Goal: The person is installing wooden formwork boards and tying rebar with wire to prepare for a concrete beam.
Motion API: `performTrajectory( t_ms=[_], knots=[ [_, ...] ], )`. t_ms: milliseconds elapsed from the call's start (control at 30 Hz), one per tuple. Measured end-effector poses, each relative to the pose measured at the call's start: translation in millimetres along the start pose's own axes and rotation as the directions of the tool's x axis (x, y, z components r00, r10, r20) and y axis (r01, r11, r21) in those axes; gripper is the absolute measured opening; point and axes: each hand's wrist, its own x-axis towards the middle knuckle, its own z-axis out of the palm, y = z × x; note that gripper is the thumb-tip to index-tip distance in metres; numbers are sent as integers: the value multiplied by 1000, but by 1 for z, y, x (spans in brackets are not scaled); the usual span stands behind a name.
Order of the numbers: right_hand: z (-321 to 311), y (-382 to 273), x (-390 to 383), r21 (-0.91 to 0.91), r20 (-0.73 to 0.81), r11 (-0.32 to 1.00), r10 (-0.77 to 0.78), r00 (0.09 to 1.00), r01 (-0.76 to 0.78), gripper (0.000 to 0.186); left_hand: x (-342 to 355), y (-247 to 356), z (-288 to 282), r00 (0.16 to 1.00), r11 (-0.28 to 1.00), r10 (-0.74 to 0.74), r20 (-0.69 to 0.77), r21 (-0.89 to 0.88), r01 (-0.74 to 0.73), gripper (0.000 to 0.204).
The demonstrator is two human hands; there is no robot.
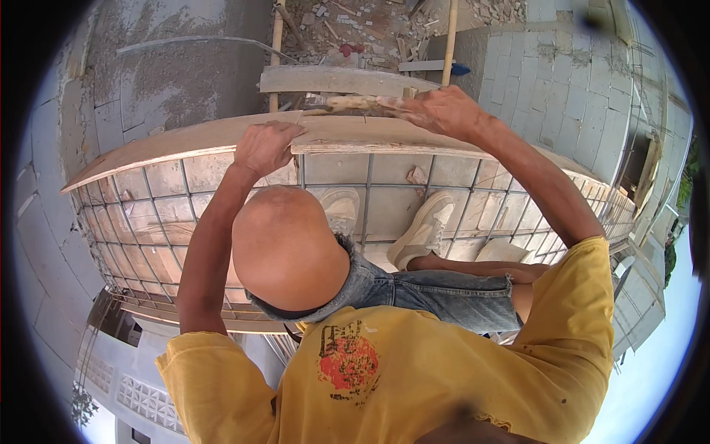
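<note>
Plywood (355,133), long axis crosswise, left fingers (282,131) clasping it, grasp of right fingers (419,111) unclear

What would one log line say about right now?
left fingers: on boards | right fingers: at wood strip, grip unclear | metal grid: along boards' near edge

The place is an open-air building site: a rebar grid (369,185) runs beside raw plywood (355,132), a bare block wall (547,89) stands on the right, rough mortar (177,81) coats the left, and rubble (370,31) lies beyond, near bamboo poles (450,44).
</note>
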Motion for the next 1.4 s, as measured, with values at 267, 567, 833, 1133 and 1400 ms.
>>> performTrajectory(
  t_ms=[267,567,833,1133,1400],
  knots=[
    [-14,1,16,126,-122,992,-11,993,26,43,4,0,-4,999,1000,-15,42,7,15,39],
    [-26,-17,4,150,-123,988,43,992,-24,43,3,1,-10,1000,1000,-5,-10,8,5,37],
    [-12,-5,30,-13,331,998,65,941,-65,46,14,-4,5,1000,1000,-5,-3,1,5,46],
    [21,24,4,544,238,724,351,906,-424,54,5,2,-6,996,999,-34,86,30,32,36],
    [28,16,0,617,242,656,369,898,-435,52,2,2,-3,998,999,-13,61,39,11,44]
  ],
)
